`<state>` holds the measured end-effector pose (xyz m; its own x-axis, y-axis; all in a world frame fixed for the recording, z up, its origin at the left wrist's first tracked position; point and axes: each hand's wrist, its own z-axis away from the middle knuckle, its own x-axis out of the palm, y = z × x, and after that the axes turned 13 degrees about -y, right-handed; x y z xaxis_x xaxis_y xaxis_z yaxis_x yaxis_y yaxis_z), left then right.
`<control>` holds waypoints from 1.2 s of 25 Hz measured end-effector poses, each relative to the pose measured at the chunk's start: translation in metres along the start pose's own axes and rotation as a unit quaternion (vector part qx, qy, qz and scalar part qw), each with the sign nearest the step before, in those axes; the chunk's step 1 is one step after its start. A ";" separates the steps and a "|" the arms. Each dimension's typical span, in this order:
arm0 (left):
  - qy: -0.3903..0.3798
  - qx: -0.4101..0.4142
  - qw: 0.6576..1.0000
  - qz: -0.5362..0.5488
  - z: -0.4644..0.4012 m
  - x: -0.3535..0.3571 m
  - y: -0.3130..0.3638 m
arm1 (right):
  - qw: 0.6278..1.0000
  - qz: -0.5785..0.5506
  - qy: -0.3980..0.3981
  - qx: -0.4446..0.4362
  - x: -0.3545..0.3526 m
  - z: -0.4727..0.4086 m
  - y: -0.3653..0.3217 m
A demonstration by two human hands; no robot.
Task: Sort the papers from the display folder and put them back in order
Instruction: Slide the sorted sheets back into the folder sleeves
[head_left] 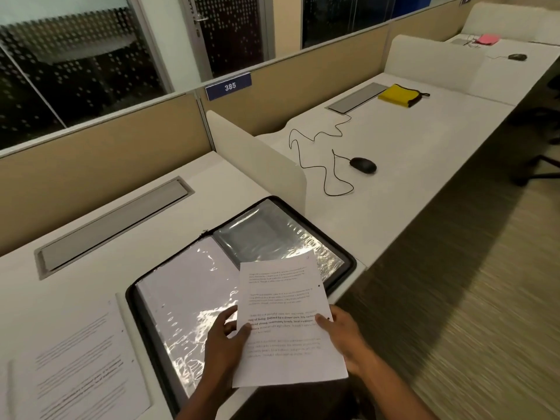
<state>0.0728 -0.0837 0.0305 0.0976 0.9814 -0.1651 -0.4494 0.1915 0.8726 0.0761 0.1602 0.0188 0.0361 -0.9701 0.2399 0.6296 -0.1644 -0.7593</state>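
White sheet (285, 322), side edges in both hands' (225, 344) (344, 341) clamped grip, above open folder (194, 292).

print on held sheet (285, 322) too blurred to read; loose papers (75, 365) cut by left edge.

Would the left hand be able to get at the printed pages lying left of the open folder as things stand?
Probably yes, though not freely: nothing lies between the left hand and the pages, but it now pinches the sheet and would have to release it first.
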 end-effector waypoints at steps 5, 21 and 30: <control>0.021 -0.002 0.997 0.069 -0.004 0.020 0.013 | 1.000 0.009 -0.001 -0.010 -0.018 0.000 -0.013; 0.006 0.138 0.870 -0.473 -0.074 0.117 0.044 | 0.982 0.059 -0.142 0.113 -0.212 0.042 -0.057; 0.013 0.068 0.907 -0.416 -0.078 0.122 0.037 | 0.967 0.072 -0.208 0.127 -0.233 0.031 -0.064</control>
<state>-0.0009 0.0436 0.0071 0.3305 0.4988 -0.8012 -0.1169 0.8640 0.4897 0.0518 0.4025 0.0305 0.4126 -0.8158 0.4052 0.7633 0.0669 -0.6425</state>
